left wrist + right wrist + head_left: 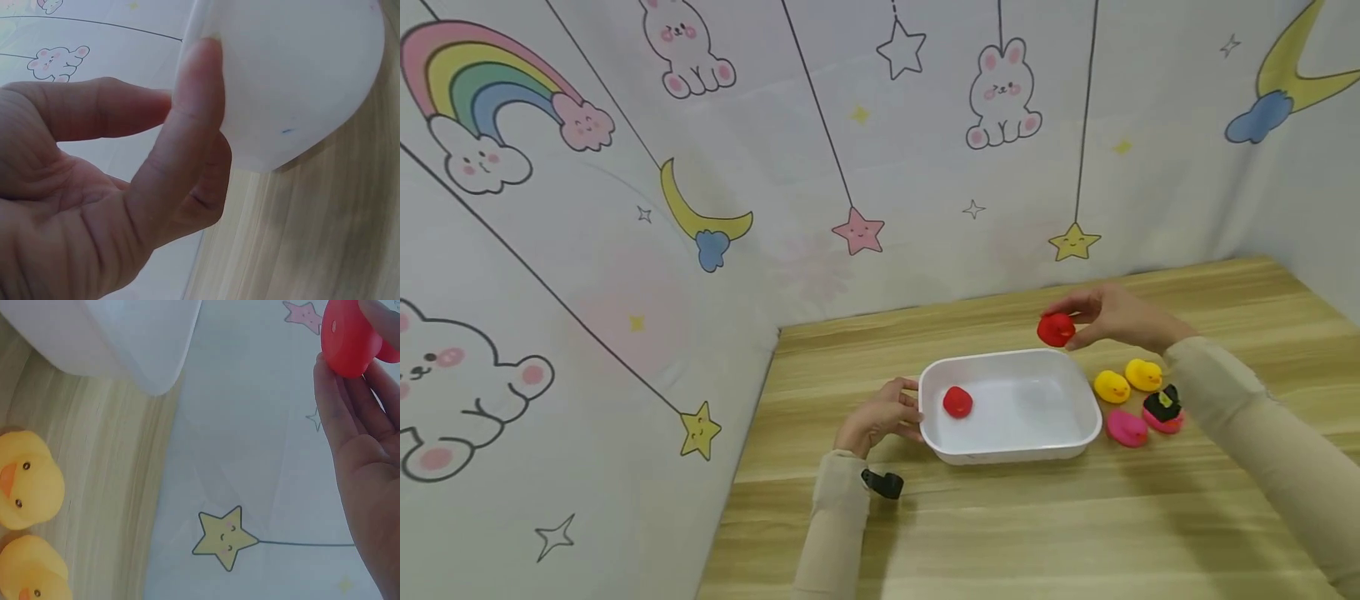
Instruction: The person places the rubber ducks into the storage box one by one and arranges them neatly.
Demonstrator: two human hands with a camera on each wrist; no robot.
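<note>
Far L of frame: white backdrop [760,150], printed w/ a rainbow [493,54] up in the upper L corner and moons, stars + cartoon animals elsewhere. It continues across the top of the pic.

Lower ctr-L: person's left hand [880,417], fingers loosely bent, tips touching the outside of the tray's L end; L wrist view shows thumb & fingers up against the wall near the rim. Small black device [883,483] at that wrist, by the sleeve cuff.

Ctr, just below mid-frame: white tray [1022,408], flat on the wood-grain table [1075,533]. Blue mark [287,131] on its outer wall, seen in L wrist view. Inside, near the L end: one small red toy [957,402]; exact shape hard to tell.

R of ctr: person's right hand [1108,312] pinches a red duck [1056,331] btwn thumb & fingertips, held up off the table, near the tray's upper R corner in the pic.

Below that hand, R of tray: two yellow ducks, one [1112,387] close by the tray, the other [1144,375] next to it, a bit farther R. Under them a pink duck [1127,428], then, farthest R, a second pink duck [1172,425] w/ a black piece [1161,406] on top, partly near the R sleeve [1262,433].
</note>
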